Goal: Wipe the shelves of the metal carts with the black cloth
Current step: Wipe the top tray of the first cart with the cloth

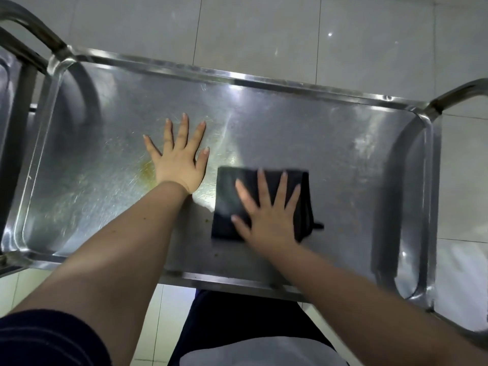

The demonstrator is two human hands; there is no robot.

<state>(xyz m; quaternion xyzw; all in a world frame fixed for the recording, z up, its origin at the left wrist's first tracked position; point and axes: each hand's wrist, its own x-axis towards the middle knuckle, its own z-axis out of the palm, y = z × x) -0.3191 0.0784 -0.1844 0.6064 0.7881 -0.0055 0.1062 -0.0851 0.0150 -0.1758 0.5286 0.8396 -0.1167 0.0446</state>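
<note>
Cart shelf: the top shelf [264, 122] of a metal cart is lying below the camera, its raised rim running all round and its scratched surface showing yellowish stains near the left hand.
Black cloth: the folded cloth [229, 204] is lying flat on the shelf, right of the middle and toward the near edge, with a small loop sticking out at its right side.
Right hand: the right hand [269, 215] is pressing down on the cloth with fingers straight and spread wide; it is slightly blurred.
Left hand: the left hand [179, 159] is resting palm-down on bare metal just left of the cloth, fingers spread wide, holding nothing.
Handles: a handle is rising at each end of the cart.
Second cart: part of another cart [13, 83] is showing at the left edge.
Floor: pale tiles [264, 30] are lying beyond the cart.
</note>
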